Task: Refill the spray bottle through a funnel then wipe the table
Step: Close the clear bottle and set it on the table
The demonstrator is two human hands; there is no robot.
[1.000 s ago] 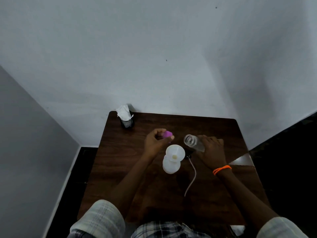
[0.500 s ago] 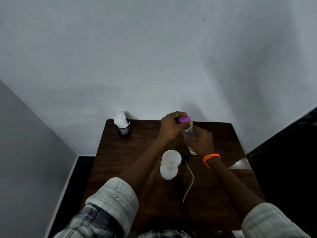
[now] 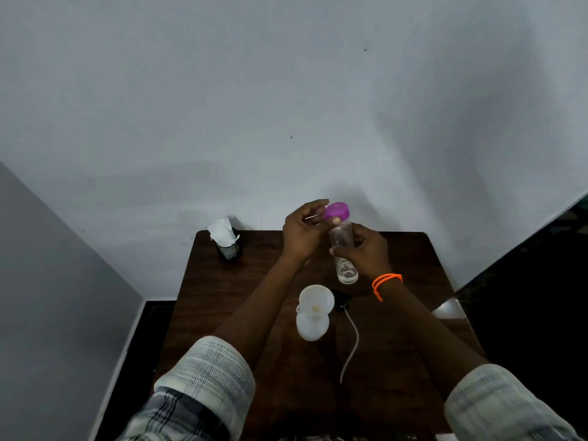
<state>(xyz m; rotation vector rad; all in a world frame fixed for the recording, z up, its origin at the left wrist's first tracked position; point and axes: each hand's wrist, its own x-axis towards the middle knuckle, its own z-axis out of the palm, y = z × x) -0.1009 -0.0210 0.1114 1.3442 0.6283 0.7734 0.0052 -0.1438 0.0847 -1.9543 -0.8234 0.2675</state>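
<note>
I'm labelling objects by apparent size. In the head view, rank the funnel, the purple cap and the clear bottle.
1. Clear bottle, longest.
2. Funnel, close behind; the two are nearly alike.
3. Purple cap, clearly smallest.

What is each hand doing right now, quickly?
Left hand: closed, fingers on the purple cap atop the clear bottle.
Right hand: closed around the clear bottle's body, holding it up off the table.

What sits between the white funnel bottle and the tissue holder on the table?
Only the left forearm crosses above that stretch in the head view; the table there is bare.
</note>
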